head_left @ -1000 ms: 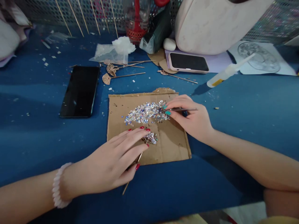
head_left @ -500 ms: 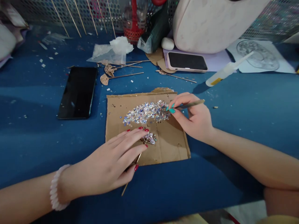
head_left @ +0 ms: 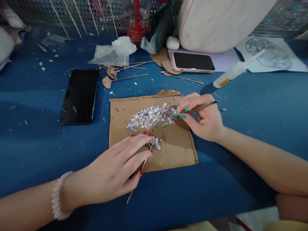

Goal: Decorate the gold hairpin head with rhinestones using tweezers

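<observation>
A thin metal tool (head_left: pixel 203 107) is pinched between the thumb and fingertips of the right hand (head_left: pixel 201 116), the grip being closed on it near its lower end, just over the right edge of the cardboard (head_left: pixel 178 155). The tool's tip is partly hidden by the fingers, so whether a gem is held by it cannot be told. The pile of gems (head_left: pixel 150 116) is spread across the upper half of the cardboard, its right end almost reached by the fingertips.

The left hand (head_left: pixel 113 170) is laid palm down over the lower left of the cardboard, its fingers stretched out and slightly bent. The gem-covered head of a stick pin (head_left: pixel 156 143) is touched by the fingertips near the middle of the cardboard, while its stem is passed under the hand and out beyond the lower edge. Whether the stem is gripped cannot be told.

A dark phone (head_left: pixel 80 96) is placed left of the cardboard, and a glue bottle (head_left: pixel 226 77) is stood beyond its upper right corner.
</observation>
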A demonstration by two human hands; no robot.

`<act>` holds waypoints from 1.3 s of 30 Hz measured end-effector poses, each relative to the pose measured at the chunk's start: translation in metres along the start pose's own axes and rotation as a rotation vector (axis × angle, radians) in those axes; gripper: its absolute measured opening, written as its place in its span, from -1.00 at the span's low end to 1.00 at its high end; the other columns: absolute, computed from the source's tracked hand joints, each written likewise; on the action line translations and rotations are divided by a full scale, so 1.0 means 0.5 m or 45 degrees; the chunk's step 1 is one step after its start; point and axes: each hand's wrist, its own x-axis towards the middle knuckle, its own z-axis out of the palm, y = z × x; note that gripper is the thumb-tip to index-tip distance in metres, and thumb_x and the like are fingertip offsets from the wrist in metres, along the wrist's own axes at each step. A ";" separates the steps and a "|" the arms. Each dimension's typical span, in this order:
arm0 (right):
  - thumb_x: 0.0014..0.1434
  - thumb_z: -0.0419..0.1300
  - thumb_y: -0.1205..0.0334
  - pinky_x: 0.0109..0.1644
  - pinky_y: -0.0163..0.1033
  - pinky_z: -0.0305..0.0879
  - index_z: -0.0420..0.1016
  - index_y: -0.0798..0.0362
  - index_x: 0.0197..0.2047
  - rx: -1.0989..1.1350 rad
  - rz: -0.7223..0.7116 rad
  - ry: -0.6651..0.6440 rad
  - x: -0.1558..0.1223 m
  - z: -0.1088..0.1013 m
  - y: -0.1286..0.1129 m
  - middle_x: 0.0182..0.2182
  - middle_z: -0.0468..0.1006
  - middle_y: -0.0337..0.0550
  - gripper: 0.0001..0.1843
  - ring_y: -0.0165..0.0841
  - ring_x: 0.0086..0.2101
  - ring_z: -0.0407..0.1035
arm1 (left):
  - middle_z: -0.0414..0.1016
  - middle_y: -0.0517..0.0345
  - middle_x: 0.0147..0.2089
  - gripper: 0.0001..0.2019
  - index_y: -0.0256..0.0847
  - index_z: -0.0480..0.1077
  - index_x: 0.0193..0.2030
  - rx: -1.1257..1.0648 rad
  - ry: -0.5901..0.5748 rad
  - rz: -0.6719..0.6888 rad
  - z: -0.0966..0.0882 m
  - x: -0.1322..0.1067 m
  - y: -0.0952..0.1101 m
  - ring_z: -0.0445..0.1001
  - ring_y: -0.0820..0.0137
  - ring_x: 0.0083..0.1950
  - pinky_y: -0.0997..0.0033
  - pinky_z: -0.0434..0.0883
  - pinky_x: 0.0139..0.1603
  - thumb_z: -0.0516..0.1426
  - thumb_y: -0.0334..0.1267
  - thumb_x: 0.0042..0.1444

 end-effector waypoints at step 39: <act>0.24 0.22 0.33 -0.17 -0.14 0.50 0.48 -0.04 -0.21 -0.128 -0.001 -0.119 0.009 -0.019 0.012 -0.33 0.62 -0.18 -0.93 -0.31 -0.25 0.53 | 0.15 -0.27 0.40 -0.65 -0.39 0.26 0.20 0.002 -0.001 -0.009 -0.005 0.003 0.002 0.11 0.12 0.46 0.00 0.28 0.42 0.00 -0.48 0.29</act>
